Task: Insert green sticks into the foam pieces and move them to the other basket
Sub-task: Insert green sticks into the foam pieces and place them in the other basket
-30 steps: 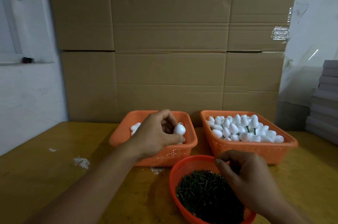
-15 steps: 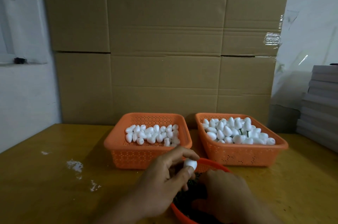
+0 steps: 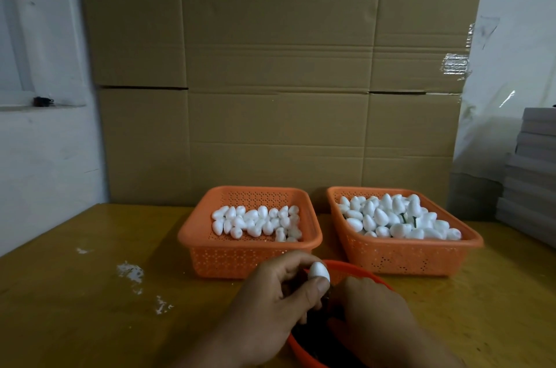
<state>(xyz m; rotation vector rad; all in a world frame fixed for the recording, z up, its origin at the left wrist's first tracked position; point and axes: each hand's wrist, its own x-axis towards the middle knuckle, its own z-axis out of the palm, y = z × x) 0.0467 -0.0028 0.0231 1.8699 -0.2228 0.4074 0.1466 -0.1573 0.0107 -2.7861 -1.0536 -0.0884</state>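
Head cam, fwd-down, close over table [image 3: 75,292]

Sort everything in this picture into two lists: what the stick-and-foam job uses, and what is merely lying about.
In use: white egg-shaped foam piece in the left hand; right hand; round orange stick basket; left rectangular orange plastic basket; right rectangular orange plastic basket.

Lying about: brown cardboard boxes; grey stacked boards; white crumbs on the table.

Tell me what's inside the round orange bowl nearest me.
The round orange plastic bowl holds a dark mass, barely visible. The left hand, pinching a white foam egg, and the right hand cover most of it, so individual sticks can't be made out.
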